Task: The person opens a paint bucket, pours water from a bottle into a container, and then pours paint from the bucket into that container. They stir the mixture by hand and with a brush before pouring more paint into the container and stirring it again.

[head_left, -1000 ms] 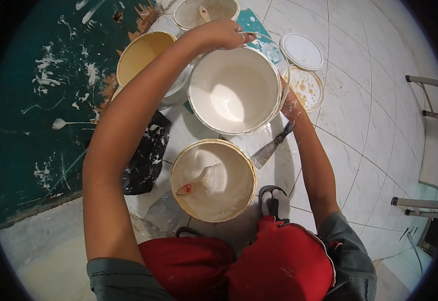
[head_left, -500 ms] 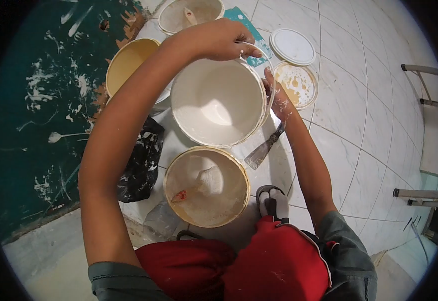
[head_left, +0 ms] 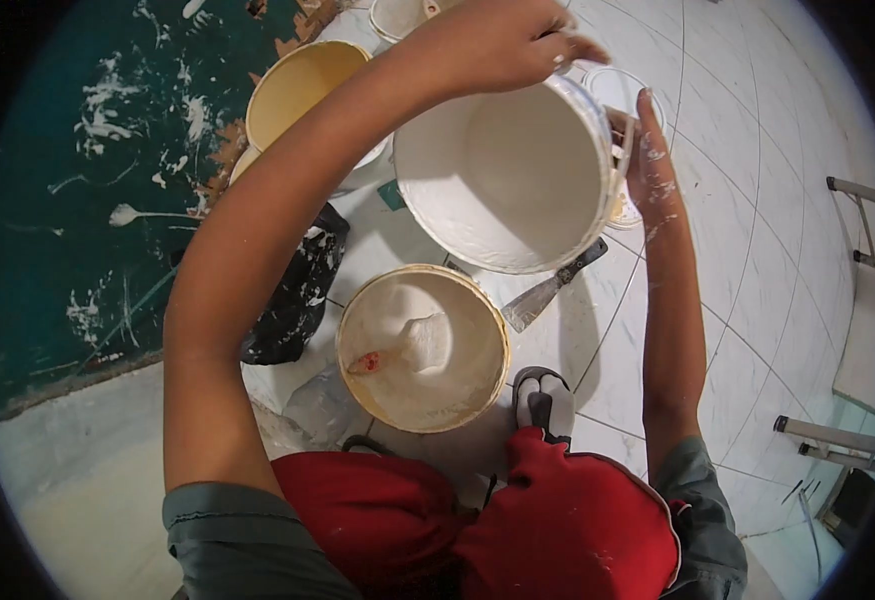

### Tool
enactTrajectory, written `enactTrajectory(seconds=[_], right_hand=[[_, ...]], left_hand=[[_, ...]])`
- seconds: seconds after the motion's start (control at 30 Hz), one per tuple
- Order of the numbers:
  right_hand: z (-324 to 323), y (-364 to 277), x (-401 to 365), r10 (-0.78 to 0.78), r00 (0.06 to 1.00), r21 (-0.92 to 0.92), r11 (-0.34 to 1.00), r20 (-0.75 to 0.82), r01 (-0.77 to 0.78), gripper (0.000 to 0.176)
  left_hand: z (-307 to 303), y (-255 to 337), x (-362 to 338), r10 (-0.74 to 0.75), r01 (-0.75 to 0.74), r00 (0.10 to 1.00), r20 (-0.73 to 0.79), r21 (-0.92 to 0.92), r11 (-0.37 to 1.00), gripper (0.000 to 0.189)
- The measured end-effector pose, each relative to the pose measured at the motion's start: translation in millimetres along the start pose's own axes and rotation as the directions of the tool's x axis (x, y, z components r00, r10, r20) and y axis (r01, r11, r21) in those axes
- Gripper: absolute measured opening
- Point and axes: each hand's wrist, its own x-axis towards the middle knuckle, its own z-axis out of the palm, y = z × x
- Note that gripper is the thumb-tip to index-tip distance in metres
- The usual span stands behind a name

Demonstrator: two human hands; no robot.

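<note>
A large white bucket (head_left: 512,190), smeared inside, is tilted with its mouth toward me. My left hand (head_left: 527,45) reaches across its far side, fingers closed at the rim. My right hand (head_left: 649,165) grips its right side near the handle, thumb pointing up and fingers partly hidden. Nearer me stands a bucket (head_left: 505,350) of pale mix, in which lies a trowel (head_left: 425,342) with a reddish handle. A scraper (head_left: 547,292) with a dark handle lies on the tiles, its handle end near the white bucket.
A yellowish bucket (head_left: 307,85) and another white container (head_left: 392,20) stand at the back. Black plastic (head_left: 302,290) lies beside a paint-splashed green surface (head_left: 67,250). A white lid (head_left: 627,92) is behind my right hand. Metal legs (head_left: 832,437) stand at right.
Both hands and the large white bucket have moved right and away from me, and the bucket looks more tilted. The view has also shifted slightly.
</note>
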Motion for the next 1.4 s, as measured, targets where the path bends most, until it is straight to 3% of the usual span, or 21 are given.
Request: enactTrajectory(seconds=[0.07,0.13,0.2,0.27,0.33,0.4,0.43,0.47,0.53,0.57,0.6,0.67,0.7,0.83,0.9,1.0,1.03,1.1,1.2,1.3,1.4], right_hand=[[-2,-18,-6,-0.001,0.999,0.013,1.0,0.054,0.0,0.084],[4,-37,-22,-0.006,1.0,-0.024,1.0,0.017,0.007,0.082],[7,-53,-36,-0.011,1.0,-0.061,0.998,-0.015,0.01,0.081],[10,-62,-45,0.033,0.993,0.026,0.999,0.114,-0.036,0.082],[16,-67,-54,0.036,0.983,0.015,0.999,0.178,-0.04,0.085],[19,-69,-62,-0.049,0.991,-0.142,0.988,0.126,0.066,0.087],[20,-68,-62,-0.038,0.986,-0.134,0.989,0.165,0.06,0.089],[22,-68,-63,-0.031,0.982,-0.14,0.988,0.188,0.058,0.089],[26,-72,-75,-0.082,0.992,-0.205,0.974,0.098,0.101,0.092],[39,-79,-90,-0.07,0.99,-0.195,0.976,0.12,0.093,0.093],[42,-84,-94,-0.067,0.989,-0.198,0.976,0.134,0.093,0.093],[45,-88,-100,-0.095,0.992,-0.262,0.958,0.084,0.114,0.094],[40,-86,-95,-0.124,0.989,-0.295,0.945,0.075,0.141,0.093],[36,-88,-92,-0.19,0.981,-0.359,0.913,0.044,0.193,0.093],[35,-90,-93,-0.244,0.97,-0.384,0.895,0.005,0.227,0.093],[33,-95,-92,-0.25,0.968,-0.401,0.889,-0.022,0.221,0.087],[33,-94,-88,-0.265,0.964,-0.431,0.871,-0.01,0.235,0.094],[32,-96,-87,-0.269,0.963,-0.441,0.864,0.004,0.243,0.094],[27,-97,-84,-0.275,0.961,-0.467,0.848,0.021,0.252,0.094],[27,-100,-85,-0.287,0.958,-0.484,0.836,0.012,0.257,0.094],[29,-101,-87,-0.296,0.955,-0.481,0.837,0.002,0.26,0.093]], left_hand=[[-9,23,-3,0.041,-0.041,0.99,-0.138,0.004,0.999,0.039],[-22,51,-13,0.005,-0.008,0.989,-0.151,-0.015,1.0,0.036],[-34,79,-28,-0.13,0.124,0.982,-0.134,-0.054,0.991,0.033],[-35,78,-38,-0.117,0.114,0.988,-0.101,-0.035,0.993,0.031],[-29,71,-52,0.139,-0.159,0.982,-0.127,-0.168,0.973,0.03],[-36,78,-74,0.095,-0.109,0.992,-0.083,-0.183,0.977,0.03],[-43,109,-86,-0.134,0.126,0.989,-0.057,-0.122,0.984,0.029],[-42,103,-92,-0.154,0.144,0.986,-0.07,-0.124,0.982,0.029],[-35,84,-103,0.099,-0.111,0.991,-0.086,-0.156,0.981,0.028],[-29,96,-121,0.161,-0.163,0.958,-0.239,0.012,0.987,0.028],[-33,105,-126,0.15,-0.151,0.957,-0.247,0.014,0.988,0.028],[-47,124,-125,-0.181,0.178,0.983,-0.032,-0.097,0.979,0.028],[-46,120,-124,-0.173,0.173,0.985,-0.027,-0.018,0.985,0.027],[-46,122,-134,-0.15,0.151,0.985,-0.088,0.003,0.989,0.027],[-46,106,-138,0.124,-0.125,0.988,-0.095,-0.011,0.992,0.026],[-48,107,-130,0.012,-0.013,1.0,-0.015,-0.018,1.0,0.026],[-44,106,-131,0.016,-0.016,1.0,-0.016,-0.021,1.0,0.026],[-33,102,-136,0.161,-0.136,0.97,-0.181,0.145,0.98,0.025],[-23,87,-114,0.074,-0.05,0.984,-0.163,0.144,0.988,0.025],[-37,99,-127,0.092,-0.087,0.991,-0.101,0.057,0.995,0.024],[-29,104,-132,0.119,-0.094,0.976,-0.181,0.138,0.986,0.024]])
